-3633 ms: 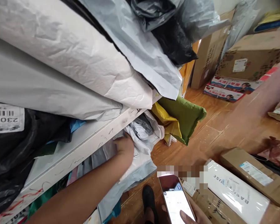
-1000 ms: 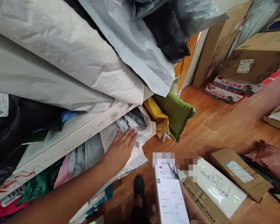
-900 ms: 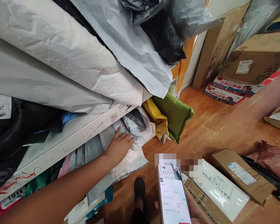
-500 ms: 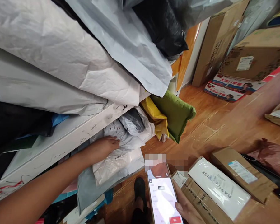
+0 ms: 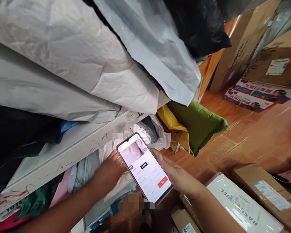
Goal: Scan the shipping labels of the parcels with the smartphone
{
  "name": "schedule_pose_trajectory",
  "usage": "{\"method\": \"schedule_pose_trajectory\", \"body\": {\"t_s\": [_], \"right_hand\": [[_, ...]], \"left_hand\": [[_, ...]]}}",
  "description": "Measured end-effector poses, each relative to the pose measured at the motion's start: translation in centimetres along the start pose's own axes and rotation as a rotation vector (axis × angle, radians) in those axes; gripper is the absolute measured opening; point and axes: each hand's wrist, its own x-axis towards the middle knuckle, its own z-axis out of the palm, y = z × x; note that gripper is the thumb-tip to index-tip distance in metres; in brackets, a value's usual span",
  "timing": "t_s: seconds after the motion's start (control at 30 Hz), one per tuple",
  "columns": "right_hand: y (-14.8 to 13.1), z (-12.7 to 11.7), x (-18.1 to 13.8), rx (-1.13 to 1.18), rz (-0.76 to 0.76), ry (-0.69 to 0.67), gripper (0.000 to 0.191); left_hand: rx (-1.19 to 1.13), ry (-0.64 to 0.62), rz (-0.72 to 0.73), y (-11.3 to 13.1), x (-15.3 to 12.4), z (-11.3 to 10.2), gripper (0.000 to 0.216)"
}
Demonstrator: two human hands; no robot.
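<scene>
My right grip [image 5: 176, 174] is clasped on a smartphone [image 5: 140, 176]: the thumb runs along the right long edge, and the fingers pass out of sight behind the case. My left grip [image 5: 110, 173] has its fingers extended and partly bent, the tips lost behind the left edge of the phone. I cannot tell whether it grasps anything there.

Governing relation: the phone sits at the lower centre of the frame, between the two hands, up and to the left of my right wrist. Its long axis slopes from upper left to lower right, top end towards the shelf edge [image 5: 99, 139]. The right hand has firm contact; the left is immediately beside the phone, over pale plastic mailers [image 5: 123, 181] on the lower level.

Condition of the phone: slim, dark-rimmed case, screen lit and facing me. A picture panel fills the upper part, a small black label stands mid-screen, and a red button is near the lower right corner. The lettering is too small to read reliably. No damage noted on the visible face.

Surroundings: a grey mailer [image 5: 151, 129], a yellow mailer [image 5: 173, 124] and a green mailer [image 5: 201, 127] project from the shelf, right of centre. A white parcel [image 5: 240, 204] occupies the lower right, beyond my right forearm.
</scene>
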Motion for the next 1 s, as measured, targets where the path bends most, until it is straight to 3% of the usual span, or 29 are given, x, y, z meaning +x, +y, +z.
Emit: {"method": "schedule_pose_trajectory", "body": {"t_s": [0.4, 1.0], "right_hand": [[-1.3, 0.8, 0.9, -0.056, -0.007, -0.019, 0.053], [-0.9, 0.6, 0.9, 0.007, 0.005, 0.006, 0.052]], "left_hand": [[-0.071, 0.050, -0.021, 0.5, 0.3, -0.3, 0.044], [-0.011, 0.007, -0.001, 0.0, -0.2, 1.0, 0.038]]}}
